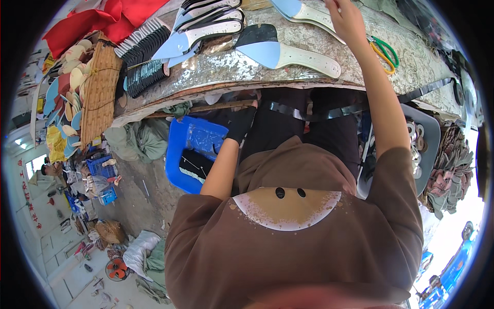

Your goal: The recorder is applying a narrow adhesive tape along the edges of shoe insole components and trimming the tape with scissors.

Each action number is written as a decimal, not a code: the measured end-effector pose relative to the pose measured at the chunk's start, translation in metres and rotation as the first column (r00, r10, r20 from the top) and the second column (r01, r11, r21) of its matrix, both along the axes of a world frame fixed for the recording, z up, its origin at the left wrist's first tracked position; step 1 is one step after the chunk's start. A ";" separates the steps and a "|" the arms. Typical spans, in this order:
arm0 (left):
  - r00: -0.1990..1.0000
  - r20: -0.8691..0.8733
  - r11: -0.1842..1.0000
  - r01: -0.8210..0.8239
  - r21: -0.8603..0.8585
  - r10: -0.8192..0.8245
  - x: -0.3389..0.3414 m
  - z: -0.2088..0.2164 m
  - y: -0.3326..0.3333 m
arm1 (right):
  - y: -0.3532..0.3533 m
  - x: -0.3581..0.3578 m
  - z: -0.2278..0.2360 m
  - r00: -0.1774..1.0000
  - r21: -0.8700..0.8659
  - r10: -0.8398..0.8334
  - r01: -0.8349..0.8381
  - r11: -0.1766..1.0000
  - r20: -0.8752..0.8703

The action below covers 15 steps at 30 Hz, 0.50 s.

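My left hand, in a black fingerless glove, is low at the bench's near edge, above a blue plastic bin. Its fingertips are next to a wooden bar under the bench top; what they hold, if anything, is hidden. Across the bench reaches my right hand, its fingers bent together and partly cut off by the upper edge. Beside it lies a pale blue and white sole-shaped piece. Nearer me is another such piece with a black end. Scissors with yellow and green handles lie right of my right forearm.
Stacked sole-shaped pieces and rows of black-and-white pieces cover the bench's left part, beside red cloth. A glossy black strip crosses my lap. A grey bin with rolls stands at right.
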<state>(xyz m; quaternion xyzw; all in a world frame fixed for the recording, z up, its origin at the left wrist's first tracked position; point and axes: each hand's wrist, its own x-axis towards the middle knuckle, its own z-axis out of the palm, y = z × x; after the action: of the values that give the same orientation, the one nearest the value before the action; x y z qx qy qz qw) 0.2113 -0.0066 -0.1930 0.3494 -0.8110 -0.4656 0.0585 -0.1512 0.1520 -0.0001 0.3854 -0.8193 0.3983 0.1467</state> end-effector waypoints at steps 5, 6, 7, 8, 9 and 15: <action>0.979 -0.153 0.956 -0.085 0.281 0.132 0.003 -0.014 0.000 | 0.100 0.125 0.018 0.922 -0.038 0.232 -0.232 0.972 0.309; 0.941 -0.225 0.889 -0.136 0.437 0.254 0.005 -0.014 0.001 | 0.123 0.143 0.013 0.893 -0.021 0.175 -0.183 0.983 0.415; 0.944 -0.224 0.887 -0.123 0.445 0.244 0.006 -0.012 0.005 | 0.143 0.157 0.004 0.875 -0.069 0.186 -0.173 0.982 0.447; 0.821 -0.316 0.740 -0.178 0.649 0.475 0.008 -0.006 0.011 | 0.163 0.169 -0.005 0.866 -0.007 0.112 -0.124 0.992 0.488; 0.648 -0.329 0.548 -0.163 0.821 0.686 0.006 0.003 0.017 | 0.186 0.178 -0.016 0.875 0.082 0.027 -0.076 0.994 0.483; 0.753 -0.481 0.865 -0.231 0.446 0.449 -0.008 0.134 0.072 | 0.246 0.204 -0.063 0.916 0.273 -0.247 0.161 0.948 0.317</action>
<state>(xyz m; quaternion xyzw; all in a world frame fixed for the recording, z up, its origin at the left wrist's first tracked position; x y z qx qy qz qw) 0.2034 0.0652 -0.0595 0.3426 -0.5775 -0.6691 0.3185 0.0525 0.3980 -0.0635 0.2358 -0.9105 0.3397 -0.0071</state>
